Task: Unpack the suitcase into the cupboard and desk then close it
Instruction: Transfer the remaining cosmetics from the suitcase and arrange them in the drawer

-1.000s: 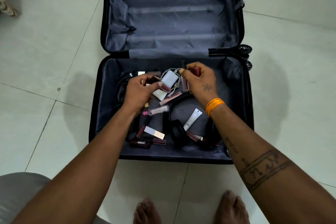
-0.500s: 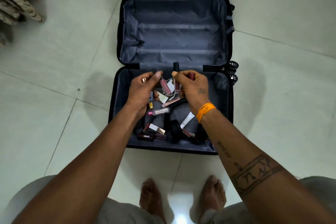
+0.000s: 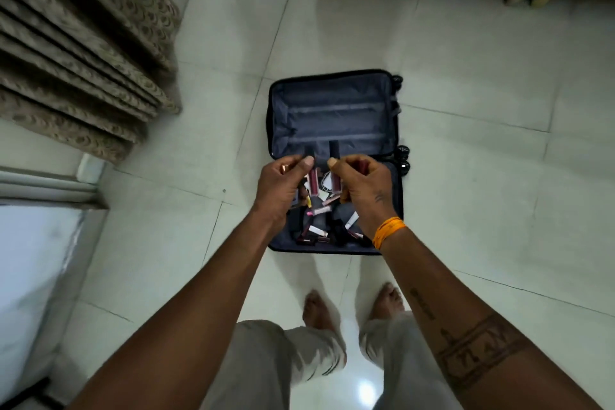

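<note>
We stand over suitcase (image 3: 334,116), open flat on floor; left hand (image 3: 283,191) grips lip-gloss tube (image 3: 312,180), right hand (image 3: 362,191) grips another tube (image 3: 335,176); near half holds loose cosmetics (image 3: 316,233); far half bare; unpacking partway, closing undone

Dim, motion-blurred, wide-angle edge warp

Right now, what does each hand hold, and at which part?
The left hand pinches a lip gloss tube near its black cap. The right hand pinches another tube below its cap. Both hands seem to hold further small items, unclear which.
</note>
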A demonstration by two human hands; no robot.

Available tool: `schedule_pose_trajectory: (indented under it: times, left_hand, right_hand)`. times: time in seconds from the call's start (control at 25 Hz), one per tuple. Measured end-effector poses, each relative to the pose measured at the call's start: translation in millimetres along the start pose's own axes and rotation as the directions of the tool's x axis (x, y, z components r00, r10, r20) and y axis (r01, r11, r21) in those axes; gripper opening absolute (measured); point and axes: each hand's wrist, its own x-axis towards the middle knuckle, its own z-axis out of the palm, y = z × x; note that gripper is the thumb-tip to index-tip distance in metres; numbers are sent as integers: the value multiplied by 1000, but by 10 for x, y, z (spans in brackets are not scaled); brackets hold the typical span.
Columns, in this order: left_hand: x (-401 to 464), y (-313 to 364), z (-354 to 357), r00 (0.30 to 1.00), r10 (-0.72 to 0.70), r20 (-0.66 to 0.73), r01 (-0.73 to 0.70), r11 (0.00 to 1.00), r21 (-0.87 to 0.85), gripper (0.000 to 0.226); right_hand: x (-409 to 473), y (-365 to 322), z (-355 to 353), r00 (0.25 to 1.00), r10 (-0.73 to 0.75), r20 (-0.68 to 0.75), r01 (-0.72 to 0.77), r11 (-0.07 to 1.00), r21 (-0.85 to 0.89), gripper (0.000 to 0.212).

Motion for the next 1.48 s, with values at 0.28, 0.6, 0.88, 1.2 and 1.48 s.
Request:
schedule_pose_trajectory:
  times: [0.28,0.6,0.88,1.2,1.48]
  left_hand:
    - [-1448,1387,477,985,84,150,-94,994,63,12]
    - [-2566,1900,1436,821,129,556,-191,980,55,11]
    - [-3578,2006,2236,513,84,854,-311,946,94,14]
    - [-5292,1417,3377,223,-75,972,-370,916,155,18]
    - [-7126,343,4580,71,-131,989,-406,902,149,19]
  right_hand:
    - [-1507,-1442,-601,978,-67,-197,77,996,45,26]
    - [-2960,-2110,-1571,844,-188,-502,242,969,45,18]
    - [-4206,-1949,-2186,547,-133,-826,383,917,107,20]
    - [-5726,-1529,-3301,207,-55,-977,531,845,65,18]
    - [-7206,-842,-4825,-4,29,-1000,554,832,22,20]
